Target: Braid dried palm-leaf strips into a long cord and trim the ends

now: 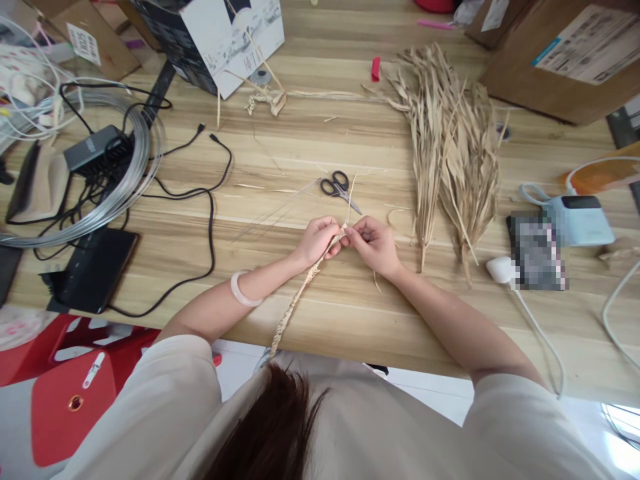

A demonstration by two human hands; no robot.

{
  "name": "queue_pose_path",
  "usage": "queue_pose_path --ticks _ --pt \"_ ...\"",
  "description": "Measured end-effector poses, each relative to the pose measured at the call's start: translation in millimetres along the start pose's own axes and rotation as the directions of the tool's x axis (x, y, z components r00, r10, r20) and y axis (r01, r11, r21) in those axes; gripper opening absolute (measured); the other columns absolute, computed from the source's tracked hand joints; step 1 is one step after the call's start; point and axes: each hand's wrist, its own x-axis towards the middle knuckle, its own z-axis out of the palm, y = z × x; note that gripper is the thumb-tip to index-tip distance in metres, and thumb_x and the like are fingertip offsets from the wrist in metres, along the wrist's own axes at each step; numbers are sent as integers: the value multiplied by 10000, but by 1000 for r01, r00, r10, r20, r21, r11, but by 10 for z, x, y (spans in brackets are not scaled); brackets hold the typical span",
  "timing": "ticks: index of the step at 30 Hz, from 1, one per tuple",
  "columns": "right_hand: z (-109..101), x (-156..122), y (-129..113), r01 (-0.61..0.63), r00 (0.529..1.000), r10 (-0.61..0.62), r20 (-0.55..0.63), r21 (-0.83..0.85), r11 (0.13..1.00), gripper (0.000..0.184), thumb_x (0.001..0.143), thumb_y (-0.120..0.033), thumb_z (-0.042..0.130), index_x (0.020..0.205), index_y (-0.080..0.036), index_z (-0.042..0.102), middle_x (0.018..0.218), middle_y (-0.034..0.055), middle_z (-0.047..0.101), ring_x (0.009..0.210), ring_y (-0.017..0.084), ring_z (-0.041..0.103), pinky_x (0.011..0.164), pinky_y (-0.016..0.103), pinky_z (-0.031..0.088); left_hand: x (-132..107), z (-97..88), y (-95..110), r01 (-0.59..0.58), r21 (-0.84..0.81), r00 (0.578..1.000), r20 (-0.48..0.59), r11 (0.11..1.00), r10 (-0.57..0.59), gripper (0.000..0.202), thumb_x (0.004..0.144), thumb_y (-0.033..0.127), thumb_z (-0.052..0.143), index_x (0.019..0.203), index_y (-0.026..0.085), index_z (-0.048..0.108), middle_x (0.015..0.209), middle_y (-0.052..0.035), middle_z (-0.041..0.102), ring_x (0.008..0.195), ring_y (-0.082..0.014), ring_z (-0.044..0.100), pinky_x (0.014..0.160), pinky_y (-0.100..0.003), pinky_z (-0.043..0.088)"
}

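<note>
My left hand point(317, 240) and my right hand point(374, 244) meet over the wooden table point(280, 200), both pinched on the top end of a braided straw cord point(295, 303). The braid trails from my fingers down toward my body and over the table's near edge. Loose thin straw strands fan out from my fingers to the upper left. Black-handled scissors point(337, 186) lie just beyond my hands. A bundle of dried straw leaves point(445, 147) lies to the right of my right hand. A pale bangle point(241, 291) sits on my left wrist.
Left side holds a coil of wire point(133, 173), black cables, a black adapter point(97, 150) and a dark flat device point(95, 267). A printed box point(225, 33) and a cardboard box point(555, 53) stand at the back. A phone point(537, 250) and white charger lie right. Red stool below left.
</note>
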Motion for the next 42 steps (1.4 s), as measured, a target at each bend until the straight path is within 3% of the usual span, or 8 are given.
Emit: queue_pose_path --ticks 8,18,26,37,42 --pt "-9 -5 -12 4 1000 -4 -1 -30 1000 306 826 -465 593 700 -206 490 566 -9 615 455 85 481 433 231 341 -40 15 -15 -50 100 997 -46 994 55 137 811 205 473 687 178 422 511 42 573 290 -33 402 304 -152 230" --pt "-14 10 -17 -34 999 35 17 -60 998 328 798 -488 615 753 -166 573 507 -25 567 430 70 451 434 208 322 -25 -7 -33 -99 165 987 -107 981 118 125 763 174 539 662 157 467 486 53 559 300 -12 386 318 -143 228" --pt "-35 18 -39 2 1000 -1 17 -97 995 372 822 -504 568 660 -174 518 470 -39 470 425 64 359 436 229 256 26 -45 -59 -136 206 980 -117 969 163 96 717 183 558 642 143 514 463 63 536 309 -12 386 325 -148 233" --pt "-62 26 -30 -14 1000 14 15 -29 999 410 794 -559 579 651 -182 507 447 -61 373 407 62 279 415 235 186 39 -34 28 -109 185 975 -171 977 141 68 699 150 555 634 127 554 434 58 523 296 -16 377 316 -150 226" --pt "-59 28 -18 -4 1000 4 15 -24 1000 392 804 -536 581 652 -183 502 439 -66 370 398 62 295 415 234 194 42 -68 36 -111 149 984 -122 983 129 154 749 187 500 610 132 536 455 38 540 280 -23 368 290 -160 199"
